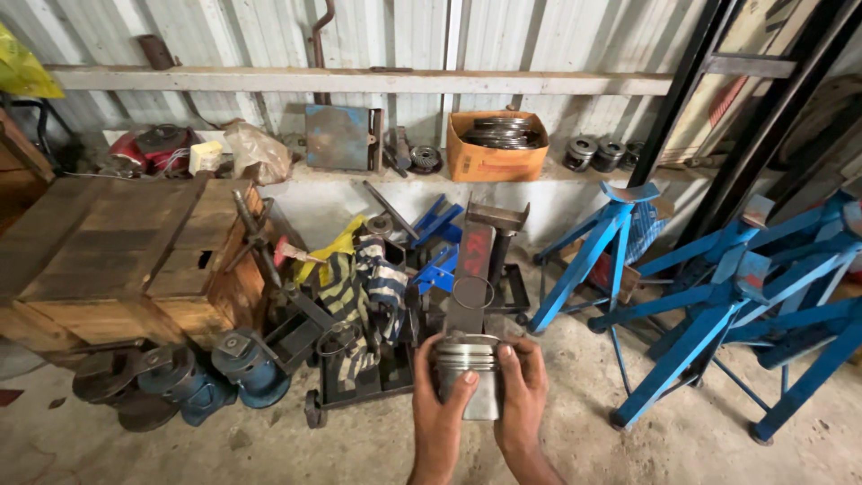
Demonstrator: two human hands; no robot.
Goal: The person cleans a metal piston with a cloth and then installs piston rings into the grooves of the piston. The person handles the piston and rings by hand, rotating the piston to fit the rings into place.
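Note:
Both my hands hold a grey metal piston (469, 368) with ring grooves near its top, low in the middle of the head view. My left hand (437, 415) grips its left side, thumb across the front. My right hand (523, 404) wraps its right side. A dark connecting rod (471, 283) with a round eye rises from the piston, pointing away from me. Beyond it on the floor lie striped cloths (364, 283) and dark metal parts.
A wooden crate (117, 251) stands at the left, with blue cylindrical jacks (238, 368) on the concrete floor before it. Blue axle stands (718, 296) fill the right. On a ledge by the corrugated wall sit an orange box of metal rings (496, 148) and a blue plate (337, 136).

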